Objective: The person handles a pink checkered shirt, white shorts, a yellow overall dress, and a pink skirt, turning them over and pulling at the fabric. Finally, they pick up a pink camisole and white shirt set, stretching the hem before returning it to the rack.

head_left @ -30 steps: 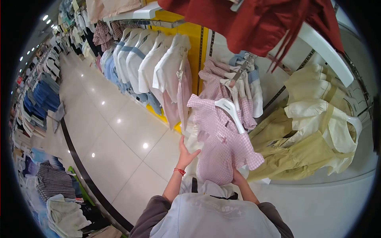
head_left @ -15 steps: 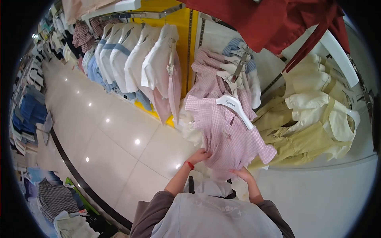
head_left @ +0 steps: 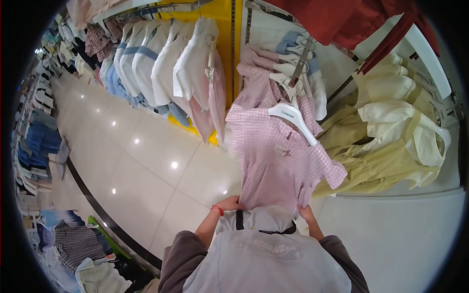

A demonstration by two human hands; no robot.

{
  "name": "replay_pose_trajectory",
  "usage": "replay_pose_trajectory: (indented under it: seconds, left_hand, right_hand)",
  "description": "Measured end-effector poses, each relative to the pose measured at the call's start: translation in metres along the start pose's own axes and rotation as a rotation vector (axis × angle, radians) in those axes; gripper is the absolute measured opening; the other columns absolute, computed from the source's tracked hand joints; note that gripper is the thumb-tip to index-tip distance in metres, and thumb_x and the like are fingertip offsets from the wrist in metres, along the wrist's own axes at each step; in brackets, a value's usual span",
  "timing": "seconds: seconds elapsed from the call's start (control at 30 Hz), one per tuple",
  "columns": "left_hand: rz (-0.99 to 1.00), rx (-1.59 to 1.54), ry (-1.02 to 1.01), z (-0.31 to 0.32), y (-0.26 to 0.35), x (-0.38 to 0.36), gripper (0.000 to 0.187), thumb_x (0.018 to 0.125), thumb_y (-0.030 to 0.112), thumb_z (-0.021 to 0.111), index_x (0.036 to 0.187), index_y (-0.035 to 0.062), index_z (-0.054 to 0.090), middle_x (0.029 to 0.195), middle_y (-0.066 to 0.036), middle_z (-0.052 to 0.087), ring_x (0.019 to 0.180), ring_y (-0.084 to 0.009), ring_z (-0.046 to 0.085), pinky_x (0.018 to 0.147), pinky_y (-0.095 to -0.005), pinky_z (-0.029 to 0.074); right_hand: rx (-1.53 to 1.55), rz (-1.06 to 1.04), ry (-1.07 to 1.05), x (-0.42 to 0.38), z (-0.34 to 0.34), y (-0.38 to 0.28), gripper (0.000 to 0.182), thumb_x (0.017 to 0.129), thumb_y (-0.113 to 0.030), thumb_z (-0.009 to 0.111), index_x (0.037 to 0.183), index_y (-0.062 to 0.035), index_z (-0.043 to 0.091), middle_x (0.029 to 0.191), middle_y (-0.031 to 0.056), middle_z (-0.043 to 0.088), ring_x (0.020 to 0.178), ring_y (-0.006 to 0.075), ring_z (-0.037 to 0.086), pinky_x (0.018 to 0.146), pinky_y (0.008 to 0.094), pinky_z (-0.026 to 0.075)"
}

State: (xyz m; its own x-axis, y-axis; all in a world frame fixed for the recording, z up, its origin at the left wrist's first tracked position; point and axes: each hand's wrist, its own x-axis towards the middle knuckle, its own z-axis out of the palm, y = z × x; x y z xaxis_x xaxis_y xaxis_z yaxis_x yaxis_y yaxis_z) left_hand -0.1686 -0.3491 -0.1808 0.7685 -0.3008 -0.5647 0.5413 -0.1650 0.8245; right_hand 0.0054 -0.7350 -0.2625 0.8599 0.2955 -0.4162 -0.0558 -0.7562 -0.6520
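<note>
A pink-and-white checked top (head_left: 281, 163) with ruffled short sleeves hangs on a white hanger (head_left: 293, 121) at the front of a rail. Its lower edge is pulled toward me and spread out. My left hand (head_left: 230, 202), with a red band at the wrist, pinches the left corner of the hem. At the right corner, my right hand (head_left: 306, 213) has its fingers closed on the hem too. Some fingertips are hidden by the cloth. Directly behind hang more pink checked garments (head_left: 256, 73).
White tops (head_left: 188, 68) hang on a rail at left. Cream and khaki outfits (head_left: 391, 151) hang at right, and a red garment (head_left: 342, 24) hangs overhead. Pale floor tiles (head_left: 141, 161) stretch leftward. Folded clothes (head_left: 78, 244) lie at lower left.
Both hands have moved down toward my body and a little apart. The checked top's lower part, bunched before, is now drawn out flatter. My view has shifted slightly.
</note>
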Motion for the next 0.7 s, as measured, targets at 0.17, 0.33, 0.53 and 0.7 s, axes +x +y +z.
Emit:
replay_pose_trajectory:
  seconds: [0.17, 0.33, 0.53, 0.7]
  left_hand:
    - [0.111, -0.204, 0.233, 0.034, -0.058, 0.01, 0.059, 0.075, 0.018, 0.06, 0.126, -0.0005, 0.037, 0.126, -0.016, 0.044, 0.118, -0.0253, 0.041, 0.096, -0.0321, 0.032]
    - [0.113, -0.215, 0.776, 0.038, -0.056, -0.014, 0.044, 0.079, 0.02, 0.058, 0.116, 0.0002, 0.044, 0.106, -0.014, 0.054, 0.093, -0.0212, 0.054, 0.078, -0.0305, 0.044]
    - [-0.034, -0.495, 0.824, 0.025, -0.031, -0.035, 0.03, 0.083, 0.024, 0.057, 0.102, 0.0019, 0.049, 0.073, -0.004, 0.053, 0.057, -0.0094, 0.052, 0.048, -0.0248, 0.046]
    - [0.168, -0.754, 0.946, 0.03, -0.012, -0.022, 0.026, 0.085, 0.022, 0.054, 0.102, 0.0026, 0.05, 0.072, -0.002, 0.052, 0.058, -0.0093, 0.051, 0.051, -0.0252, 0.048]
  right_hand:
    - [0.217, 0.176, -0.153, -0.013, -0.005, -0.058, 0.05, 0.079, -0.024, 0.06, 0.117, 0.0049, 0.046, 0.112, 0.016, 0.055, 0.102, 0.0248, 0.053, 0.087, 0.0332, 0.04]
    - [0.389, 0.281, -0.402, -0.022, -0.003, -0.079, 0.053, 0.08, -0.024, 0.059, 0.122, 0.0032, 0.042, 0.114, 0.0132, 0.054, 0.101, 0.0252, 0.053, 0.086, 0.0331, 0.041]
    - [0.622, 0.314, -0.195, -0.004, 0.029, -0.065, 0.054, 0.085, -0.029, 0.051, 0.124, 0.005, 0.038, 0.11, 0.0136, 0.055, 0.101, 0.0249, 0.053, 0.085, 0.0322, 0.04]
    - [0.314, 0.191, 0.001, 0.009, 0.024, -0.091, 0.052, 0.088, -0.032, 0.046, 0.119, 0.0095, 0.042, 0.11, 0.0183, 0.055, 0.101, 0.0275, 0.052, 0.087, 0.0338, 0.038]
